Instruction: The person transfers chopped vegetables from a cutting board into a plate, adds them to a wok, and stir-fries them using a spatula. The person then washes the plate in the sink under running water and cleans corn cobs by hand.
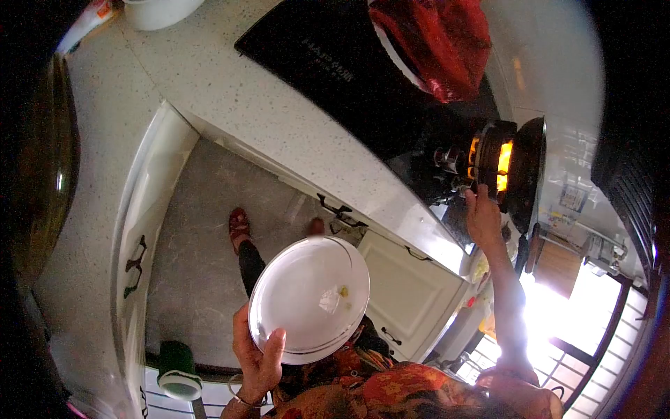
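Note:
My left hand grips a white plate by its rim, with the thumb on the upper face. A few small yellowish bits lie on the plate. My right arm stretches out to the gas stove, where my right hand has its fingers closed at a control knob on the front. Another knob is just beside it. Orange flame burns at the burner near this hand, under a dark wok.
A red covering lies over the stove's other side. Pale speckled counter bends around a grey floor. Cabinet doors with dark handles are below. A green bin stands on the floor; a white bowl sits on the counter.

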`<state>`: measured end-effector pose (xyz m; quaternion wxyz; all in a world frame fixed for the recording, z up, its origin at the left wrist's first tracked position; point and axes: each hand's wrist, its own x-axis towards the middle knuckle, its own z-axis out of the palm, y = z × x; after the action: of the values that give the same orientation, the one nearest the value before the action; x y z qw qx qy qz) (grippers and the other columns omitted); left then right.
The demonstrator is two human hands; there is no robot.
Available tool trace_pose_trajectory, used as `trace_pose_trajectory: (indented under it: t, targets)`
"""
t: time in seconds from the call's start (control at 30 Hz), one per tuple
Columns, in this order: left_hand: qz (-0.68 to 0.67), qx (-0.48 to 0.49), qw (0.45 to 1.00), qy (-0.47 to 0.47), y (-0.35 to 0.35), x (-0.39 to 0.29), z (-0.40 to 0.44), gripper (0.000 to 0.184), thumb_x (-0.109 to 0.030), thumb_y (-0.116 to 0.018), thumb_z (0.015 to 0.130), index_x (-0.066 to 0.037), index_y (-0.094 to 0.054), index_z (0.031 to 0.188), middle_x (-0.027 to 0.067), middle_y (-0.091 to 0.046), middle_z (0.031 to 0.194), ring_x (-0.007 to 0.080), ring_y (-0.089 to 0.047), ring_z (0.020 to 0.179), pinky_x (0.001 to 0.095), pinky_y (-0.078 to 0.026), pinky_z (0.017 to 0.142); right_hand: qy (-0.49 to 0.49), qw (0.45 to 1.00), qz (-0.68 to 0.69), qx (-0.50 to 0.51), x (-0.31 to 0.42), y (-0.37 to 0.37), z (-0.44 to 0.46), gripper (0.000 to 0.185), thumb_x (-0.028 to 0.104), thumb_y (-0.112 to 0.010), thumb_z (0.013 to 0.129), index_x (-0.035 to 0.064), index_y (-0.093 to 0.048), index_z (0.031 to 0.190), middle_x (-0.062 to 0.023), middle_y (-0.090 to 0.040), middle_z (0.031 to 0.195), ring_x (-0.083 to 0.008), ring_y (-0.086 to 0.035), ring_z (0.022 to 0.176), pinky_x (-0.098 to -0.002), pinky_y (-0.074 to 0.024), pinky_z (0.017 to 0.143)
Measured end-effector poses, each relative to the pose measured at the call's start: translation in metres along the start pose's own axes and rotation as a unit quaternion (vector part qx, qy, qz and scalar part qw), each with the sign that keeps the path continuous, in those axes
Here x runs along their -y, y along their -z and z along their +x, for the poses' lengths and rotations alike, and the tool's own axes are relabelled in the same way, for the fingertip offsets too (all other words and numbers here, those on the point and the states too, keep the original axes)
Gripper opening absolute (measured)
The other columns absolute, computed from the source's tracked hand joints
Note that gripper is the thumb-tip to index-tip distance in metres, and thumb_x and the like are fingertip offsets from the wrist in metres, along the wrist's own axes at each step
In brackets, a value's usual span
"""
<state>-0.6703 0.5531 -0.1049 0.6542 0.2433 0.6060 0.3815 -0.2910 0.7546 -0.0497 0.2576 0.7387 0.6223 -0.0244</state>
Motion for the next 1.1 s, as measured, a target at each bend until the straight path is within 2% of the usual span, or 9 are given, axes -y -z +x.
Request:
trace_pose_trajectory:
  t: [0.2, 0.5, 0.9, 1.0, 1.1]
  targets:
    - [0.016, -0.006, 1.000, 0.000, 0.000, 0.001, 0.002, 0.049, -0.017, -0.054, 0.084, 0.002, -0.035, 0.125, 0.0161, -0.047, 0.113, 0.0211, -0.049, 0.104, 0.0365, -0.042, 0.088, -0.018, 1.000, -0.002, 0.011, -0.001, 0.000, 0.002, 0.038, 0.032, -0.041, 0.093, -0.0032, -0.043, 0.108, -0.0292, -0.059, 0.076, -0.0454, -0.058, 0.076, -0.0543, -0.0441, 0.068]
    - [0.013, -0.006, 1.000, 0.015, -0.003, -0.005, 0.006, 0.049, -0.017, -0.054, 0.084, 0.004, -0.035, 0.124, 0.0157, -0.046, 0.114, 0.0213, -0.049, 0.104, 0.0365, -0.041, 0.088, 0.015, 1.000, -0.024, -0.012, -0.005, -0.002, 0.003, 0.043, 0.032, -0.041, 0.093, -0.0072, -0.042, 0.112, -0.0266, -0.059, 0.069, -0.0437, -0.059, 0.069, -0.0521, -0.0455, 0.061]
    - [-0.028, -0.023, 0.999, 0.008, -0.010, -0.008, 0.015, 0.049, -0.018, -0.056, 0.084, 0.002, -0.035, 0.123, 0.0138, -0.050, 0.108, 0.0202, -0.051, 0.100, 0.0362, -0.042, 0.086, -0.028, 1.000, -0.011, 0.007, 0.001, 0.002, 0.004, 0.037, 0.033, -0.038, 0.094, -0.0013, -0.044, 0.106, -0.0296, -0.057, 0.073, -0.0461, -0.058, 0.074, -0.0522, -0.0436, 0.061]
    - [-0.015, -0.008, 1.000, -0.004, -0.020, -0.003, 0.018, 0.049, -0.017, -0.056, 0.084, 0.003, -0.035, 0.123, 0.0143, -0.049, 0.108, 0.0199, -0.051, 0.100, 0.0358, -0.042, 0.085, -0.051, 0.998, -0.005, 0.026, -0.010, -0.001, 0.008, 0.037, 0.033, -0.039, 0.094, 0.0002, -0.044, 0.111, -0.0292, -0.058, 0.075, -0.0458, -0.058, 0.074, -0.0513, -0.0447, 0.062]
    - [-0.014, -0.006, 1.000, -0.005, -0.031, 0.001, 0.021, 0.048, -0.016, -0.056, 0.083, 0.003, -0.036, 0.123, 0.0144, -0.049, 0.108, 0.0195, -0.050, 0.100, 0.0351, -0.042, 0.085, -0.028, 0.999, -0.020, 0.015, -0.022, -0.005, 0.010, 0.042, 0.037, -0.042, 0.092, 0.0031, -0.042, 0.117, -0.0276, -0.059, 0.075, -0.0456, -0.058, 0.075, -0.0511, -0.0444, 0.064]
